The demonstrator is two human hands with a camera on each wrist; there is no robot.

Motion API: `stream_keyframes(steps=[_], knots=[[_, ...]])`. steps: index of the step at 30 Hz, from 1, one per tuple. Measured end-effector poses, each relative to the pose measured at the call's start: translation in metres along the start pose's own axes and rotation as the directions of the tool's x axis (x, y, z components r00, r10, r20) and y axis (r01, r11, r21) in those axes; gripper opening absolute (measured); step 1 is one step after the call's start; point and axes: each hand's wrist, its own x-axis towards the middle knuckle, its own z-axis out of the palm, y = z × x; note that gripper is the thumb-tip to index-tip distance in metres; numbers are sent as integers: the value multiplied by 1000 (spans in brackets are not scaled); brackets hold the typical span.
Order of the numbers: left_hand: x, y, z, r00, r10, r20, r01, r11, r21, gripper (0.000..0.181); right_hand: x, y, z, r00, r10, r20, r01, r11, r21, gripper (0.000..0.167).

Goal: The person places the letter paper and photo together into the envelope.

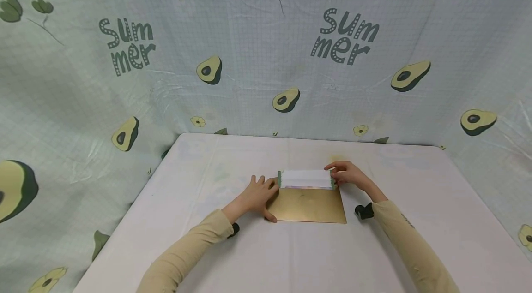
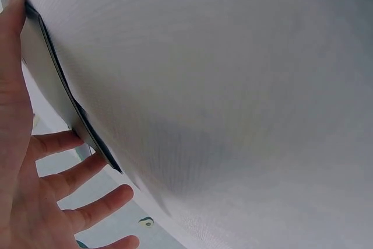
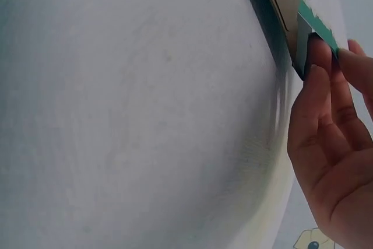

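A flat gold board [image 1: 309, 205] lies on the table. Across its far part sits a white packet [image 1: 306, 178] with green ends, and the right one shows a jagged edge in the right wrist view. My left hand [image 1: 255, 195] is at the board's left edge, thumb by the near corner and spread, fairly straight fingers towards the far corner. In the left wrist view the thumb and two fingers touch the edge, while the others stand off it. My right hand [image 1: 348, 174] pinches the packet's green right end [image 3: 317, 24] between thumb and fingers.
The pale table [image 1: 299, 256] runs on all round the board. A hanging sheet [image 1: 249, 44] printed with avocados and lettering stands behind and at the sides. Black wrist devices [image 1: 364, 211] sit beneath both forearms, and beige sleeves [image 1: 189, 247] cover the arms.
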Motion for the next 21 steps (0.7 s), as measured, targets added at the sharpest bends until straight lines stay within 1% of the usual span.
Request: stream_keyframes(steps=[2,5,7,9,15,21], knots=[[0,0,1,1000,-1,3,1,1000,-5,90,-1,0,-1,998,-37,46,37,999,-19,29],[0,0,2,1000,0,4,0,1000,-12,92,-2,-3,0,996,-30,86,34,998,-51,28],[0,0,2,1000,2,3,-2,1000,-15,92,-2,-5,1,996,27,80,-21,997,-77,28],[0,0,2,1000,2,1,-2,1000,-15,93,-2,-6,2,995,49,84,-41,995,-93,28],[0,0,3,1000,3,-8,-3,1000,-11,94,-2,-5,1,993,67,101,-55,991,-121,29],[1,0,1,1000,0,-2,0,1000,-11,93,-2,-5,1,990,88,111,-77,992,-98,28]])
